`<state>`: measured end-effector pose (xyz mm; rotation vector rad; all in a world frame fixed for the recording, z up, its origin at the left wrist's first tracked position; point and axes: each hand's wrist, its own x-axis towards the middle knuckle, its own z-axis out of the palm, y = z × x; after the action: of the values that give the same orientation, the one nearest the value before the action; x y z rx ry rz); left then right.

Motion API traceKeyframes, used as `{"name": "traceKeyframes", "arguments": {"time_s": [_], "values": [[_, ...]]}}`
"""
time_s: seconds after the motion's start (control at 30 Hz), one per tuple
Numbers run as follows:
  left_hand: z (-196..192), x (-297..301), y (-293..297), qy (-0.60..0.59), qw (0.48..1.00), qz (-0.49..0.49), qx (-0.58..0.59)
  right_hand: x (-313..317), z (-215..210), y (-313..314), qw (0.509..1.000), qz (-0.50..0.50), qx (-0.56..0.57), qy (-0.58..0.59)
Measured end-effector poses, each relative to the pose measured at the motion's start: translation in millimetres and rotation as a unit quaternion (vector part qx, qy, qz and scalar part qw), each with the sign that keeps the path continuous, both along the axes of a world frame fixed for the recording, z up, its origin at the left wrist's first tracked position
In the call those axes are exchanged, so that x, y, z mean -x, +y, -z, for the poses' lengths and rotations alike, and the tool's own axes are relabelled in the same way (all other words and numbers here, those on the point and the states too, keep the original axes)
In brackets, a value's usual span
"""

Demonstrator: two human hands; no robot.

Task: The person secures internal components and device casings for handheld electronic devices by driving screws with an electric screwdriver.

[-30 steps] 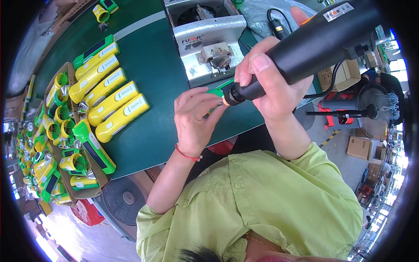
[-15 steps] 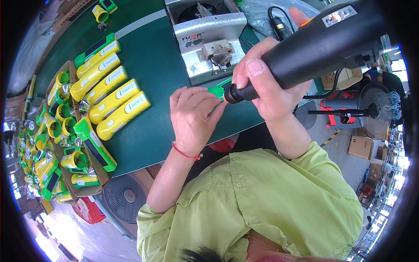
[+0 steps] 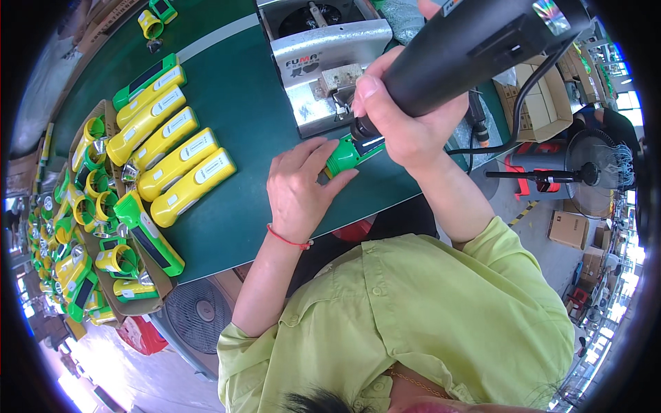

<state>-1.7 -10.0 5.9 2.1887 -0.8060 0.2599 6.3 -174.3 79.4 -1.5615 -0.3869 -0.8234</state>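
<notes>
In my right hand, closed around its body, is a large black electric screwdriver, tilted with its tip end down. The tip comes down over a green flashlight housing with a dark panel; whether they touch is hidden behind my fingers. My left hand grips the near end of that housing between thumb and fingers, against the green tabletop. To the left lies a row of several yellow flashlights, with a green-backed one at its far end.
Beyond my hands stands a metal screw feeder. At the left edge a cardboard box is full of yellow-green flashlight parts. On the right are another screwdriver, a black cable and an open carton.
The screwdriver has swung more upright, its tip shifting slightly left and up over the housing. My left fingers have spread a little, exposing more of the green housing.
</notes>
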Motion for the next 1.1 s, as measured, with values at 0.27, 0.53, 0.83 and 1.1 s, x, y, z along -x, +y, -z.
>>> {"name": "traceKeyframes", "arguments": {"time_s": [0.27,0.53,0.83,1.1], "values": [[2,0,0,-0.01,1.0,0.004,0.018,-5,12,1,0.999,0.002,0.025,0.02],[3,1,-1,0.006,1.0,0.001,0.029,-7,19,12,0.993,0.051,-0.013,0.101],[-3,1,4,0.023,0.999,0.023,0.006,-5,33,10,0.991,0.105,0.087,0.008],[-9,-4,16,0.083,0.996,0.034,0.015,-7,-17,-24,0.991,0.061,-0.088,-0.076]]}}
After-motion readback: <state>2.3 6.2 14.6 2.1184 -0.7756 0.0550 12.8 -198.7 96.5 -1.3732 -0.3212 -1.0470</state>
